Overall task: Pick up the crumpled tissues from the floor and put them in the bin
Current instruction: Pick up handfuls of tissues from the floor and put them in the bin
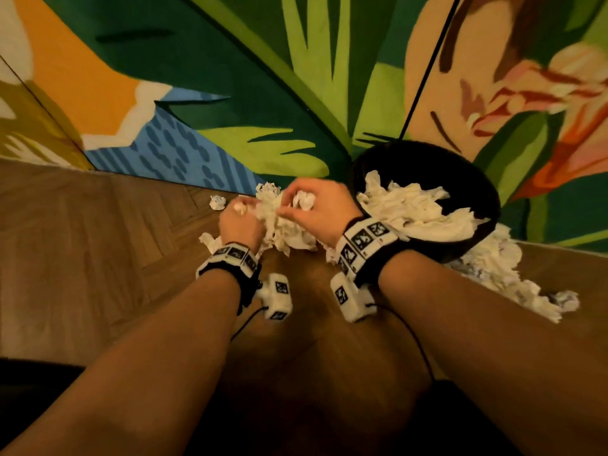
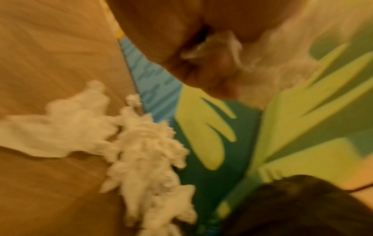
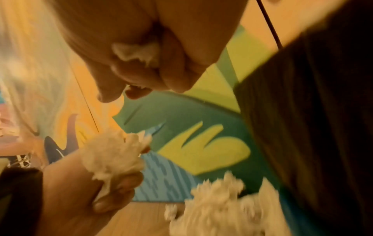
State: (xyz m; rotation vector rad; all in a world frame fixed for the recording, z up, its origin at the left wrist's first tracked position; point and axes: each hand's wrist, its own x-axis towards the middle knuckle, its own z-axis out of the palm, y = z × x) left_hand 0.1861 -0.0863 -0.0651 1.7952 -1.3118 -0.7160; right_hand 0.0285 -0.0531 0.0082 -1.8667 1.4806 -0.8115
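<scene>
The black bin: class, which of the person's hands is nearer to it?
Right. The right hand, gripping tissue, is just beside the black bin; the left hand is farther away, beyond it.

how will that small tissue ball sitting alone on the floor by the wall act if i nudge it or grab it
The small tissue ball looks tightly crumpled and roundish, so a nudge would probably roll or skid it across the smooth wooden floor. It is likely very light and soft, squashing in a pinch much as the wad in the right hand does.
</scene>
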